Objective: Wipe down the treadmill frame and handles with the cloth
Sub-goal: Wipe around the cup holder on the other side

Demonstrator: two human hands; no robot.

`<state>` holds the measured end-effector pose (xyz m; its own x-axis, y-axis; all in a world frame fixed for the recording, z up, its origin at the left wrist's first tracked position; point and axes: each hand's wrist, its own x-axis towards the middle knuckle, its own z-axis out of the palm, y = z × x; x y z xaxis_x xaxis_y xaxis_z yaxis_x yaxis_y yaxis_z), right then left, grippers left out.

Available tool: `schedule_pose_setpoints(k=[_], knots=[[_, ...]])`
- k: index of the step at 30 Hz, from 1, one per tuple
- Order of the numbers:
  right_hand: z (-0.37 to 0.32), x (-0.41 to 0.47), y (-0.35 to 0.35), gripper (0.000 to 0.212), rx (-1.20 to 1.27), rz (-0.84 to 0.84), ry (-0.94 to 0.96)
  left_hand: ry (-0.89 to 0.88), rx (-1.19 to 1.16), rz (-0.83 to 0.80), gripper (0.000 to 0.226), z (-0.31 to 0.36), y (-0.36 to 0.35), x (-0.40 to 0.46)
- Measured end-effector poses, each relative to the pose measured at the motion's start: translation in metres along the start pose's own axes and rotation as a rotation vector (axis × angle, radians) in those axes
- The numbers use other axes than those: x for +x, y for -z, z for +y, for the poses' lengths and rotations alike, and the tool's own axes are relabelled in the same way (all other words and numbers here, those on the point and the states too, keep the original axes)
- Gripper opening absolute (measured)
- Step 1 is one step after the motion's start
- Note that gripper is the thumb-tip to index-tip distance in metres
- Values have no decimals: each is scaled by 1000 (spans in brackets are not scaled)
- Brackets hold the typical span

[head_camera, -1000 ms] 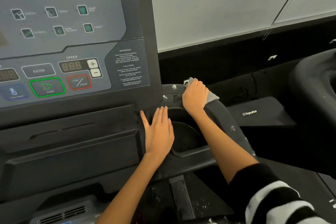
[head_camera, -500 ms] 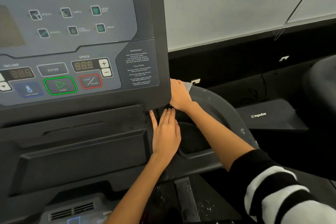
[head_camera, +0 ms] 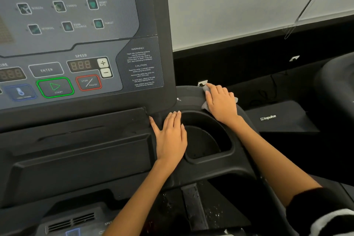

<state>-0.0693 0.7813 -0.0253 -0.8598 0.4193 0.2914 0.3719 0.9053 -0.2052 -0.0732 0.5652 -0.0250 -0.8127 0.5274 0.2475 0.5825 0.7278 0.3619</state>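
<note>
- While the treadmill console (head_camera: 76,44) fills the far left, its dark frame (head_camera: 191,96) curves out to the right of the panel and down toward the near side, and both hands rest on that frame.
- Between the two hands, the cup holder (head_camera: 203,140) is sunk into the frame as a deep round pocket; nothing can be made out inside it, though its floor is dark and hard to read.
- The right hand (head_camera: 220,102) lies palm down on the far curve of the frame, just right of the console's lower corner, with its fingers spread forward and pressed flat over the cloth; the forearm runs back to the near right, where a black-and-white striped sleeve (head_camera: 329,218) shows.
- The left hand (head_camera: 170,138) lies open and flat on the frame at the left rim of the cup holder, fingers together and pointing far, thumb splayed left, gripping nothing; its bare forearm runs back to the near edge.
- The cloth (head_camera: 206,90) is pale grey and mostly hidden under the right hand, with small edges peeking out at the fingertips, below the thumb and to the right of the hand.
</note>
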Motion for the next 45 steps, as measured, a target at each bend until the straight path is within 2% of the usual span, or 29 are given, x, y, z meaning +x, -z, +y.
schedule_pose_setpoints(k=[3,6,12,15,18,20,22,28,35,39,42,43,45], knots=[[-19,16,-2,37,-59,-58,-189,8,-2,-5,43,0,1,0],[-38,32,-8,34,-62,-88,-176,16,-28,-2,42,2,2,1],[-77,35,-28,41,73,-23,35,-15,-75,49,39,3,2,2],[-82,29,-27,49,237,-118,185,-9,-97,61,44,2,3,2],[-69,22,-15,40,462,-258,374,-13,-136,71,39,0,3,2],[-54,19,-2,42,547,-373,435,-22,-140,73,37,-2,3,2],[-36,16,8,39,572,-433,429,-31,-138,62,37,-4,4,1],[3,6,19,31,569,-353,385,-33,-165,49,36,-7,3,-1],[-37,9,12,39,619,-383,369,-1,-194,49,38,-3,3,2],[-69,12,9,36,644,-377,376,31,-256,57,49,1,4,10],[-68,10,18,35,963,-450,175,-33,-233,-5,52,5,1,18],[-65,8,22,30,1083,-398,91,-56,-237,-26,53,7,0,23],[-56,1,29,24,1146,-161,-37,-85,-238,-65,54,11,-3,35]])
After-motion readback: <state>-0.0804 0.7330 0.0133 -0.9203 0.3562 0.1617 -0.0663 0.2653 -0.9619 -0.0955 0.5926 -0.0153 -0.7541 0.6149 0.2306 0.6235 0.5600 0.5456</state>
